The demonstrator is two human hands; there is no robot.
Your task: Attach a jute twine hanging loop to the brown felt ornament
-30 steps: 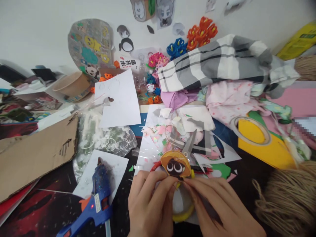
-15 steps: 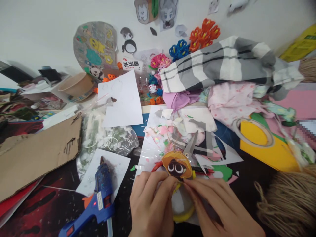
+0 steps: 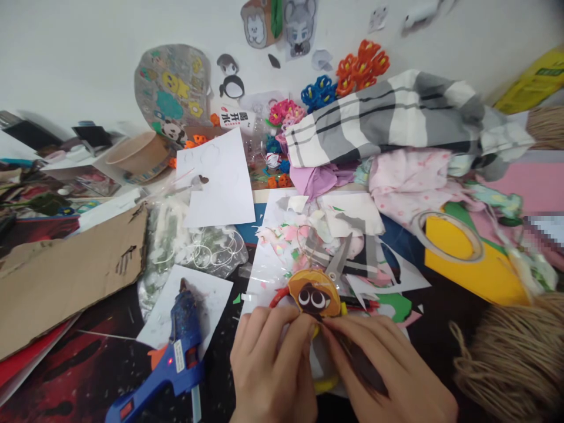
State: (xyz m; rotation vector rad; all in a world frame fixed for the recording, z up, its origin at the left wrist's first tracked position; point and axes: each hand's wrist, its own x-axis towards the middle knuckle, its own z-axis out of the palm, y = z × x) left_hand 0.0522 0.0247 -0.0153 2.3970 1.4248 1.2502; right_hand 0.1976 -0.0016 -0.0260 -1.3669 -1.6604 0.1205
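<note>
A small cartoon figure with an orange hat and big round eyes stands up between my fingertips. My left hand is closed, its thumb and index finger pinching the figure's lower edge. From the other side, my right hand pinches the same spot, fingertips close to the left ones. My fingers hide the figure's lower part. Beneath my hands lies a round thing with a yellow rim, mostly covered. Behind the figure are scissors, partly hidden by it.
A blue glue gun with a lit red light rests left on white paper. Cardboard lies further left. Paper scraps spread behind my hands. At right are a tape roll, yellow sheet and twine. Checked cloth lies behind.
My right hand has shifted slightly left and now covers more of the yellow-rimmed thing. Both hands still pinch the figure. The camera view has moved slightly.
</note>
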